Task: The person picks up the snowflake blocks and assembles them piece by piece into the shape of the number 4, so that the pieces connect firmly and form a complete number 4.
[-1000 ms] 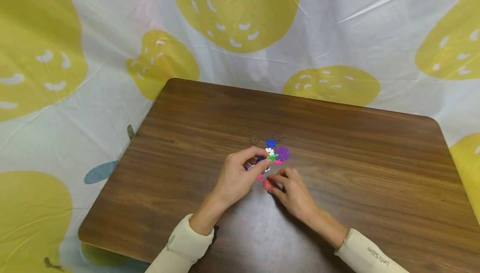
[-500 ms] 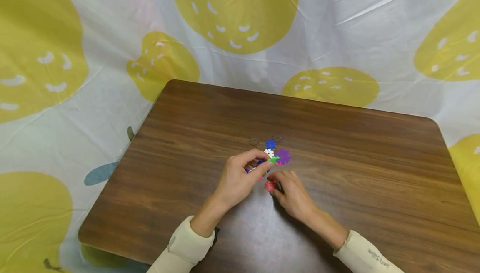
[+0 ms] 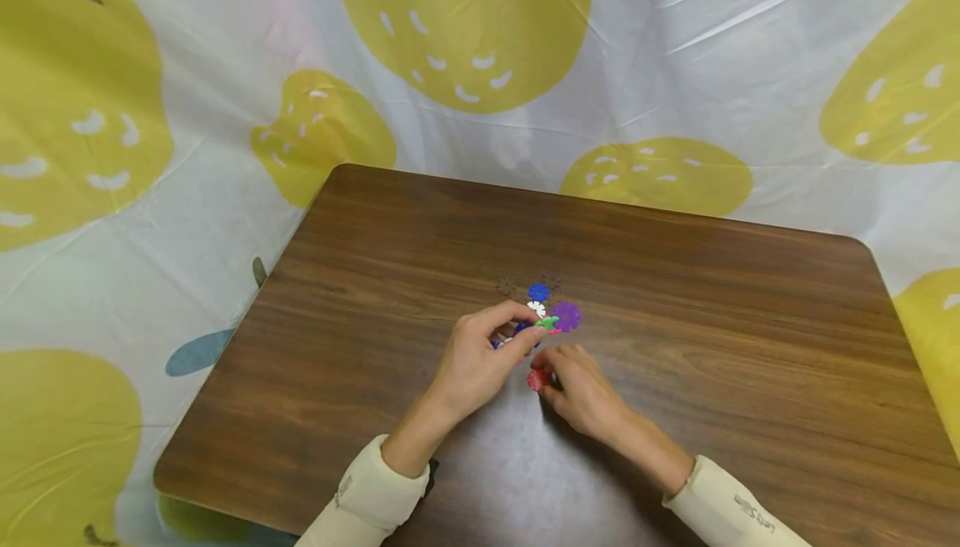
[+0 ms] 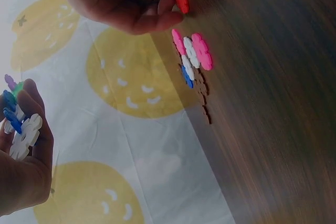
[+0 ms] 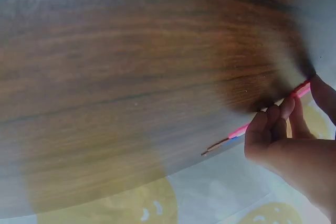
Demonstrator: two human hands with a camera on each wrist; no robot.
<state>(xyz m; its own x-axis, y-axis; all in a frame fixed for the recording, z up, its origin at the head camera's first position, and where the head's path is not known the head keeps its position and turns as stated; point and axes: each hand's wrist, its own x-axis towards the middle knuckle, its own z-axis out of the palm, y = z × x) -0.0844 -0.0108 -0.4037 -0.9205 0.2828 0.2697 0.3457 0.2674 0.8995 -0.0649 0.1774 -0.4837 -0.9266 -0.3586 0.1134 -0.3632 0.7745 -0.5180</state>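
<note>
In the head view my left hand (image 3: 476,355) is raised over the middle of the table, pinching a cluster of joined, notched plastic discs. A green disc (image 3: 547,324) shows at its fingertips, beside a purple disc (image 3: 567,316). In the left wrist view a white disc (image 4: 25,137) and blue discs (image 4: 11,119) of the cluster show by the palm. To the right and nearer, my right hand (image 3: 581,388) holds a red disc (image 3: 537,379) by its edge between thumb and fingers, at the tabletop. Part of the cluster is hidden behind the left fingers.
Loose discs lie on the brown wooden table (image 3: 712,347) beyond the hands: a blue disc (image 3: 538,292), brown discs (image 3: 506,285), and pink discs (image 4: 202,51) with white ones. A fruit-print cloth (image 3: 480,138) hangs behind the table's far edge.
The right hand and the red disc have shifted slightly toward the person, and the fingers have closed more over the disc. The left hand and its cluster have barely moved.
</note>
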